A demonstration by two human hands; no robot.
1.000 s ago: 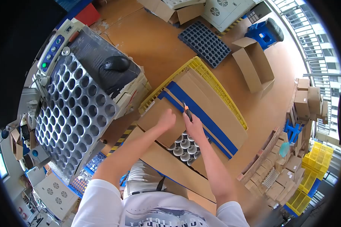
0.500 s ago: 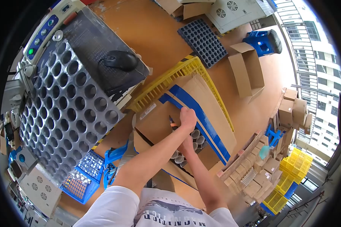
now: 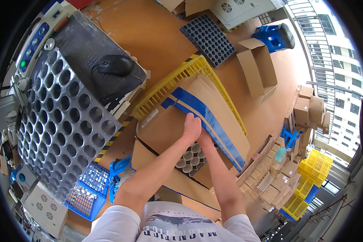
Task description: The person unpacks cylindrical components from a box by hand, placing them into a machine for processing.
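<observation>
My left hand (image 3: pixel 192 126) is closed at the blue-taped edge of a cardboard flap (image 3: pixel 222 117). My right hand (image 3: pixel 205 139) is close beside it and slightly lower, against the same edge, its fingers hidden. Both are over an open cardboard box (image 3: pixel 159 133). Inside the box, below my hands, pale round cups (image 3: pixel 188 156) stand in rows. A yellow plastic crate (image 3: pixel 165 94) borders the box and flap.
A grey tray with many round holes (image 3: pixel 64 127) lies at left, near a black mouse (image 3: pixel 115 65). Farther off are a dark tray (image 3: pixel 207 39), an open carton (image 3: pixel 257 68) and a blue stool (image 3: pixel 270 38). Small boxes (image 3: pixel 270 183) are stacked at right.
My left hand has moved slightly left; my right hand has moved up and right, closer to the taped edge. The orange-and-black tool beside my left hand no longer shows. More cups are visible.
</observation>
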